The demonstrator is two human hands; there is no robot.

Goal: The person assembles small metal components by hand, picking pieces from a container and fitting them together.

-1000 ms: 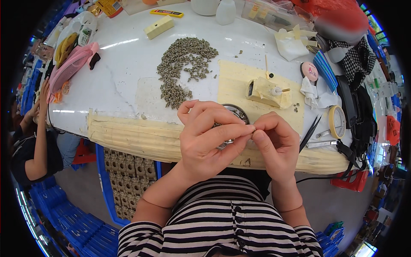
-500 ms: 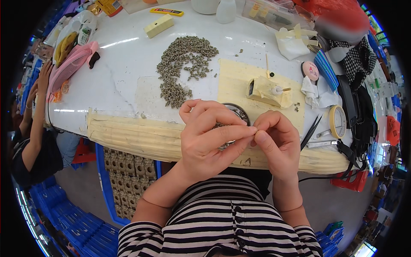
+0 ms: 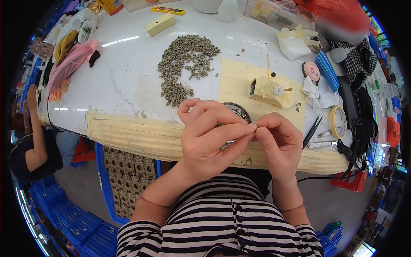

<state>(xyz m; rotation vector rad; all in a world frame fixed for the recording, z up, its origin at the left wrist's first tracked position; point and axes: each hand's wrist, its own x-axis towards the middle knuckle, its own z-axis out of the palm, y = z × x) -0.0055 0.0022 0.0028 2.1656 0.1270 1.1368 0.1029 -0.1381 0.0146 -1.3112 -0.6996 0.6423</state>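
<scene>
Fingertips of both my hands meet over the padded front edge (image 3: 132,128) of the table. My left hand (image 3: 212,139) pinches with thumb and forefinger, its other fingers curled. Against it, my right hand (image 3: 278,141) pinches too. Whatever sits between the fingertips is too small or hidden to name. Partly behind my left hand stands a round metal dish (image 3: 239,110) with small parts in it. Farther off lies a curved heap of small metal parts (image 3: 175,64). A tape-wrapped block (image 3: 267,92) with a thin rod rests on a yellowish sheet (image 3: 231,81).
To the right are black tweezers (image 3: 313,130), a tape roll (image 3: 338,121), a round pink case (image 3: 311,70) and a black bag strap. A pink mesh basket (image 3: 68,70) stands at the left, near a co-worker's arm (image 3: 36,132). Below is a blue crate (image 3: 104,180) of metal blocks.
My hands stay pinched together, with only a slight shift of the right hand. At the left, the co-worker's arm and hand have moved left.
</scene>
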